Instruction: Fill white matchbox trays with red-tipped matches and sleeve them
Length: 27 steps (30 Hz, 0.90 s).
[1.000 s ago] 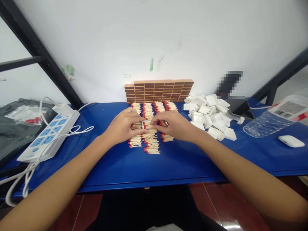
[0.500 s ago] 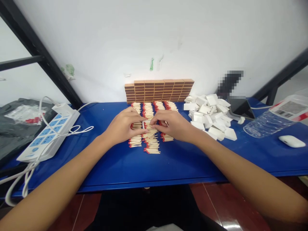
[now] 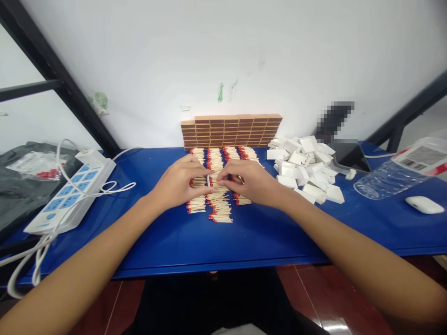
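Observation:
Rows of red-tipped matches (image 3: 220, 209) lie in several columns on the blue table (image 3: 223, 242). My left hand (image 3: 176, 184) and my right hand (image 3: 253, 181) meet over the middle column, fingers pinched together. Between the fingertips sits a small white matchbox tray (image 3: 210, 179) with matches in it; both hands hold it. Behind the matches a wall of brown matchboxes (image 3: 230, 131) stands stacked against the white wall. A heap of white box trays (image 3: 307, 167) lies to the right of my right hand.
A white and blue power strip (image 3: 70, 195) with looped cables lies at the left. A dark bag (image 3: 21, 186) sits beyond it. At the right are a clear plastic bag (image 3: 387, 179), a white mouse (image 3: 424, 204) and a dark stand (image 3: 349, 156).

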Each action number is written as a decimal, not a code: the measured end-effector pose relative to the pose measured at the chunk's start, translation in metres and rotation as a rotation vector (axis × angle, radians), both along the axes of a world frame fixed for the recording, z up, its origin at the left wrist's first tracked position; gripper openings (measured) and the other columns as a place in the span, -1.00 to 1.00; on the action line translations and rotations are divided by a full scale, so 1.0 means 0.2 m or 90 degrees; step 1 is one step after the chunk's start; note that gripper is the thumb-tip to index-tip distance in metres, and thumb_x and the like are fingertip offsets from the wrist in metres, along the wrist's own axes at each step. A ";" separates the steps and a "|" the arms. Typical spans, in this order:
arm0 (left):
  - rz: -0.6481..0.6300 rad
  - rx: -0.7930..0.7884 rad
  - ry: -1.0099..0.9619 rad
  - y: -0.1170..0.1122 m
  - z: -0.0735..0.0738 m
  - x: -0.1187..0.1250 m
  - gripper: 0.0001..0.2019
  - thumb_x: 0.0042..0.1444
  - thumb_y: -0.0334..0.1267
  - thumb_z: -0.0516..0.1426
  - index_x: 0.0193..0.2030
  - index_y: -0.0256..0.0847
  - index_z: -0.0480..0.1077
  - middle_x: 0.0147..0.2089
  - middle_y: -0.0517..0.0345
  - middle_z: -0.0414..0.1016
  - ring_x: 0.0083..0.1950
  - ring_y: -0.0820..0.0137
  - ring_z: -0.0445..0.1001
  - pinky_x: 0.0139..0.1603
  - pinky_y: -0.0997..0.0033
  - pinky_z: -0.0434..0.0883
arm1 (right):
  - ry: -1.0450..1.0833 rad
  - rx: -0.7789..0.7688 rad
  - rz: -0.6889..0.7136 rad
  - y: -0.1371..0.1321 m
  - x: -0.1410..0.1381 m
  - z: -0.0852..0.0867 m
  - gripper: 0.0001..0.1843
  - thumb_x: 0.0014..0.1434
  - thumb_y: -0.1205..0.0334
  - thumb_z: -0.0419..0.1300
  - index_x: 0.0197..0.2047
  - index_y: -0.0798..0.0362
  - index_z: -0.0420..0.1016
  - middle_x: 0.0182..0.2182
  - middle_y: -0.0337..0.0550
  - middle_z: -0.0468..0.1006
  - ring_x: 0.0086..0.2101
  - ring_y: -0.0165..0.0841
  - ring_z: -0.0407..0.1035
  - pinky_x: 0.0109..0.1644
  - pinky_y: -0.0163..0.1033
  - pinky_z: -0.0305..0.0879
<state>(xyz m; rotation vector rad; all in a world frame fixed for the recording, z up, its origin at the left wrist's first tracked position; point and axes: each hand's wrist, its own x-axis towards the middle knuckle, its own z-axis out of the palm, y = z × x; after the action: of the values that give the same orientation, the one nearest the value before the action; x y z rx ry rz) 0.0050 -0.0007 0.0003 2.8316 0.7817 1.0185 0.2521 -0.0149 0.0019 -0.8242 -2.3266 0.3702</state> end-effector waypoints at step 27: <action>0.075 0.041 0.025 0.03 -0.01 -0.03 -0.58 0.19 0.07 0.33 0.01 -0.22 0.61 -0.26 0.05 0.64 -0.13 0.23 0.43 -0.09 0.21 0.45 | -0.155 -0.185 0.059 -0.04 0.02 0.01 -0.93 0.23 0.37 0.25 -0.29 0.05 0.55 -0.29 -0.19 0.51 -0.34 -0.42 0.35 -0.27 -0.29 0.27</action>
<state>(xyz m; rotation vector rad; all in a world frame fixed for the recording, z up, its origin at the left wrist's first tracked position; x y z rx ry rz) -0.0001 0.0059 -0.0027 2.8988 0.9467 1.0237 0.2555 -0.0226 0.0049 -0.9442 -2.5808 0.6957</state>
